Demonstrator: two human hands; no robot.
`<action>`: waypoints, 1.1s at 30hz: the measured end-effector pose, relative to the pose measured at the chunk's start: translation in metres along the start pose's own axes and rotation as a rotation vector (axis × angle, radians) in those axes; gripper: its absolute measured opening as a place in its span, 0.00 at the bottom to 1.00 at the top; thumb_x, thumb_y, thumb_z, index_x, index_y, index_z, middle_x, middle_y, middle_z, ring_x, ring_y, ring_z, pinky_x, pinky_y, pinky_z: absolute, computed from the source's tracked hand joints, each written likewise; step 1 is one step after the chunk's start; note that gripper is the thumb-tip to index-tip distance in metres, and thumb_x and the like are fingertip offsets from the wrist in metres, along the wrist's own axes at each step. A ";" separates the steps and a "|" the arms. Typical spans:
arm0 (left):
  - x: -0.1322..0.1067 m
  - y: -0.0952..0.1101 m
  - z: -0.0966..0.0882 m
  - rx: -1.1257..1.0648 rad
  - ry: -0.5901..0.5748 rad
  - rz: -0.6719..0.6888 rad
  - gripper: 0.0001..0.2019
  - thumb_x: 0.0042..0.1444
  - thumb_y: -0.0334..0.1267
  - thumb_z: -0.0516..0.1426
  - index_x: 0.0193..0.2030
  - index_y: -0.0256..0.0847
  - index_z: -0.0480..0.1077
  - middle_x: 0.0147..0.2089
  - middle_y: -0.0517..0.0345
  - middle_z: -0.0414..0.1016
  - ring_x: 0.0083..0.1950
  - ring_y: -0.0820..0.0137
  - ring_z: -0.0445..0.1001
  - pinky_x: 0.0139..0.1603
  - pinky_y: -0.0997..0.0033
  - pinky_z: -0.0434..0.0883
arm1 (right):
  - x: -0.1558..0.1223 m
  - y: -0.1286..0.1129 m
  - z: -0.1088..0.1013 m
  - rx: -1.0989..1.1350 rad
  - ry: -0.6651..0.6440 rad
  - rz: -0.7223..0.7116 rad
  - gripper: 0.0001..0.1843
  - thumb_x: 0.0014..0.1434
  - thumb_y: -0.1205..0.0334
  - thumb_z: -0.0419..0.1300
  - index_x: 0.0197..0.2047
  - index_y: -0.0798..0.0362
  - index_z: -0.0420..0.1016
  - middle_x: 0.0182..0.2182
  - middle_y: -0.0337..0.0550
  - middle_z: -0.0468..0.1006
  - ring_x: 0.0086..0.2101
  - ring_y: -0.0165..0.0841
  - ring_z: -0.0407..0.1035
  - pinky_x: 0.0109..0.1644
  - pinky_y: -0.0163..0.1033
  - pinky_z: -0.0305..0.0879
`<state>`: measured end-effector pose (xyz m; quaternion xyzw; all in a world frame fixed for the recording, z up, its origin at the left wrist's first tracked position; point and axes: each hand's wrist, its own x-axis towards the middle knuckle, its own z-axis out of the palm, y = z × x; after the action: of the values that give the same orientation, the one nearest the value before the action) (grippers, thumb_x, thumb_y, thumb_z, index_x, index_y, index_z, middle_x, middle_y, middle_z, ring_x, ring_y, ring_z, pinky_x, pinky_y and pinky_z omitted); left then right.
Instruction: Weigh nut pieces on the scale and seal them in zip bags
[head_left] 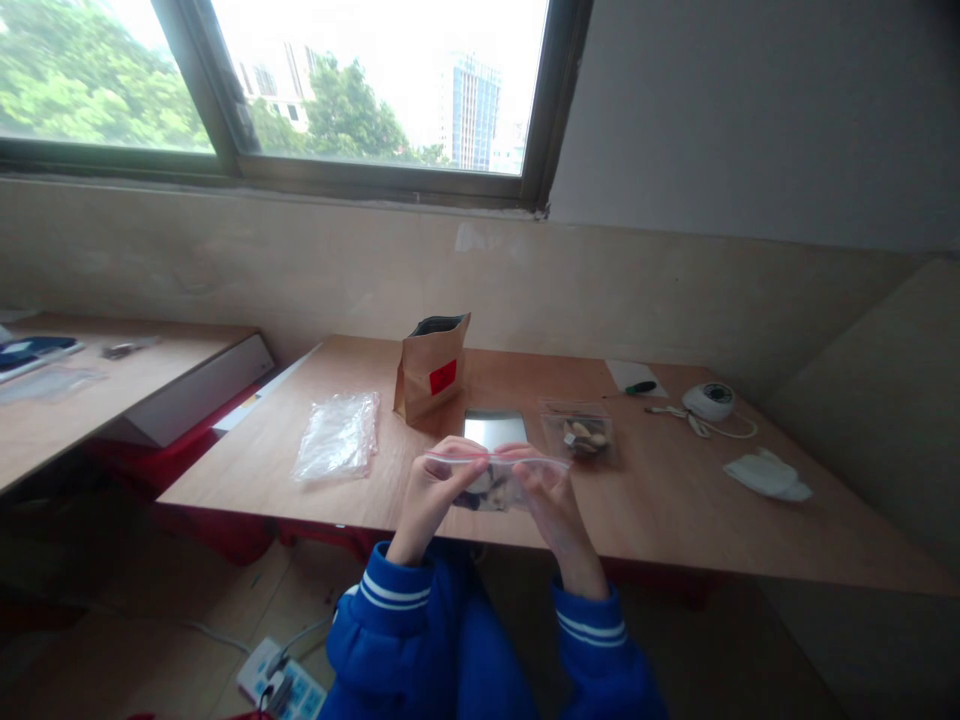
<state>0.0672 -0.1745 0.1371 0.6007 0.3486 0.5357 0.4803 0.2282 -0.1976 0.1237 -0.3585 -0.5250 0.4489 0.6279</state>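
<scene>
Between my hands is a clear zip-lock bag (491, 492) with a reddish seal strip along its top and dark and pale pieces inside. My left hand (442, 482) pinches the strip left of its middle. On the right part of the same strip, my right hand (546, 490) grips with fingers closed. Just behind the bag lies a flat device with a shiny, pale top (495, 430), partly covered by my hands. A second filled zip-lock bag (585, 435), holding brownish pieces, rests on the table to the right.
An open brown paper pouch (433, 372) with a red label stands behind my left hand. Clear plastic bags (337, 436) lie to the left. At right are a green-handled screwdriver (639, 387), a white dome camera (709, 401) with cables and a white mask-like item (766, 475).
</scene>
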 end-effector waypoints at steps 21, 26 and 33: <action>0.001 -0.005 0.014 0.101 0.096 -0.001 0.10 0.53 0.44 0.62 0.32 0.39 0.75 0.34 0.56 0.75 0.37 0.69 0.74 0.39 0.73 0.71 | 0.004 -0.001 0.017 -0.133 0.178 -0.056 0.06 0.53 0.59 0.66 0.30 0.52 0.78 0.31 0.40 0.77 0.34 0.33 0.72 0.40 0.37 0.69; 0.000 -0.007 0.018 0.110 0.132 -0.015 0.11 0.53 0.45 0.62 0.32 0.39 0.75 0.34 0.55 0.76 0.37 0.69 0.75 0.39 0.73 0.71 | 0.002 0.004 0.017 -0.118 0.232 -0.055 0.07 0.54 0.57 0.66 0.30 0.52 0.77 0.29 0.39 0.77 0.33 0.33 0.72 0.38 0.36 0.69; 0.002 -0.009 0.004 0.019 0.007 -0.126 0.18 0.56 0.50 0.57 0.31 0.37 0.79 0.32 0.53 0.80 0.38 0.63 0.78 0.39 0.68 0.73 | -0.002 0.016 -0.004 -0.166 0.311 0.040 0.19 0.60 0.47 0.57 0.31 0.53 0.81 0.29 0.44 0.81 0.32 0.36 0.75 0.38 0.39 0.69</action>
<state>0.0727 -0.1707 0.1293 0.5804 0.3924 0.5032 0.5060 0.2294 -0.1935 0.1074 -0.4848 -0.4494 0.3555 0.6608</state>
